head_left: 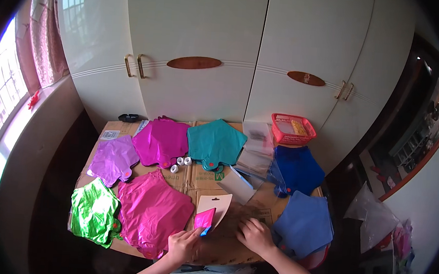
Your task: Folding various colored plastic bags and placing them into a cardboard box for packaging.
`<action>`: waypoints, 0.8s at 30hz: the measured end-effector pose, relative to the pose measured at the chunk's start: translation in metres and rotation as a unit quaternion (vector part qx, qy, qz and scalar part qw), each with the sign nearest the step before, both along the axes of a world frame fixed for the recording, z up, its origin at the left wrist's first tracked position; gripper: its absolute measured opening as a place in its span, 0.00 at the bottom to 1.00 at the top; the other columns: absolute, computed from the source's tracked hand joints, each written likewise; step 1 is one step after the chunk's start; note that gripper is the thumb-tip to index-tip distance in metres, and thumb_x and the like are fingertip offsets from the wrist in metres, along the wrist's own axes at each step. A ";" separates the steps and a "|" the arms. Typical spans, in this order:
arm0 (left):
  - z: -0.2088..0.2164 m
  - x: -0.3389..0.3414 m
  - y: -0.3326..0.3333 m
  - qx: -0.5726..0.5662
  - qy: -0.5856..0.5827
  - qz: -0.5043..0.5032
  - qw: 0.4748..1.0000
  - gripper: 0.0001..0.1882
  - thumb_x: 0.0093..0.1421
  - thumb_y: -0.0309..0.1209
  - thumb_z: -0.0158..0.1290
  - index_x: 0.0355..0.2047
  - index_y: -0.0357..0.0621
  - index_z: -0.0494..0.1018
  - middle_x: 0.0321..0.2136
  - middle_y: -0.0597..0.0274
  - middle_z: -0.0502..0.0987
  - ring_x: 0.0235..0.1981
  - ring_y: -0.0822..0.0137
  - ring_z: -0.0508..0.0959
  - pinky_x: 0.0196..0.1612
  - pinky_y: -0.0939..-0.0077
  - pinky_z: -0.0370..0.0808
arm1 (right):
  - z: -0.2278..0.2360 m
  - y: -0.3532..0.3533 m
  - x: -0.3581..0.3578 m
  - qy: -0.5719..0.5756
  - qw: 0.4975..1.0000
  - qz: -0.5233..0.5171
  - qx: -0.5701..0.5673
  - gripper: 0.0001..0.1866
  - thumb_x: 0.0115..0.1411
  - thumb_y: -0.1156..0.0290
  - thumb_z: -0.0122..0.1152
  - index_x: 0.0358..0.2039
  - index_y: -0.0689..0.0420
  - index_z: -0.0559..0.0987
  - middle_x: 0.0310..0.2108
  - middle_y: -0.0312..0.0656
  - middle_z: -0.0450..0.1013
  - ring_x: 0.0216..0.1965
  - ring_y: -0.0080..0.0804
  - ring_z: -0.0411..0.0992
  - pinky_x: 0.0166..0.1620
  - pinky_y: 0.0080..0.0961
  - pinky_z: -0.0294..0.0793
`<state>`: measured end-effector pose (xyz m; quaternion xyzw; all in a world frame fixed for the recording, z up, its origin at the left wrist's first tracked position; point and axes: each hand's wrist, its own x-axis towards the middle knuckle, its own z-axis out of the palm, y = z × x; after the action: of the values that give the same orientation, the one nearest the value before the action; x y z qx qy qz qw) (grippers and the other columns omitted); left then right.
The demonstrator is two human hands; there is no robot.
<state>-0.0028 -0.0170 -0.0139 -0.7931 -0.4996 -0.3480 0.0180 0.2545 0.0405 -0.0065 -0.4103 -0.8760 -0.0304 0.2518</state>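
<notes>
My left hand [182, 245] is closed on a small folded pink foil piece [204, 218] with a blue lower corner. Right behind the foil stands a white header card [219, 203] with a hanging slot; whether my fingers grip it too is hidden. To the right, my right hand [256, 236] rests over the cardboard [195, 184], fingers bent and slightly apart, with nothing visible in them. A large stack of pink foil balloons [154, 209] lies just left of my left hand. Beside my right hand is a light blue stack of balloons [304, 223].
More flat foil stacks ring the table: green [94, 212], lilac [113, 158], magenta [161, 141], teal [216, 143] and dark blue [298, 169]. Small white rolls [180, 162], clear plastic sleeves [256, 145] and a red basket [292, 137] sit among them. White cupboards [197, 27] stand behind.
</notes>
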 end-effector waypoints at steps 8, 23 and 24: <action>0.009 -0.001 -0.008 0.009 0.162 -0.062 0.985 0.22 0.43 0.33 0.55 0.43 0.51 0.75 0.38 0.69 0.79 0.25 0.74 0.77 0.26 0.80 0.76 | -0.014 0.012 0.023 -0.020 0.999 -0.020 -0.034 0.15 0.51 0.67 0.62 0.37 0.62 0.78 0.44 0.44 0.74 0.47 0.35 0.70 0.51 0.28 0.72; 0.005 -0.007 -0.020 0.019 0.244 -0.099 0.964 0.24 0.47 0.36 0.56 0.47 0.51 0.72 0.42 0.63 0.76 0.36 0.69 0.78 0.32 0.74 0.78 | -0.003 0.005 0.020 -0.058 0.998 -0.003 0.020 0.14 0.47 0.74 0.58 0.37 0.62 0.78 0.41 0.41 0.75 0.42 0.34 0.73 0.44 0.25 0.76; 0.004 -0.007 -0.019 0.019 0.246 -0.100 0.964 0.24 0.47 0.36 0.56 0.47 0.52 0.72 0.42 0.63 0.76 0.36 0.69 0.78 0.32 0.74 0.78 | 0.002 0.003 0.021 -0.054 0.998 0.003 0.011 0.15 0.47 0.75 0.58 0.37 0.62 0.78 0.41 0.41 0.74 0.41 0.34 0.73 0.43 0.25 0.76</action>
<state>-0.0096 -0.0363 -0.0096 -0.8996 -0.3913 -0.1519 0.1209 0.2756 0.0433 -0.0041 -0.4026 -0.8892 -0.0619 0.2085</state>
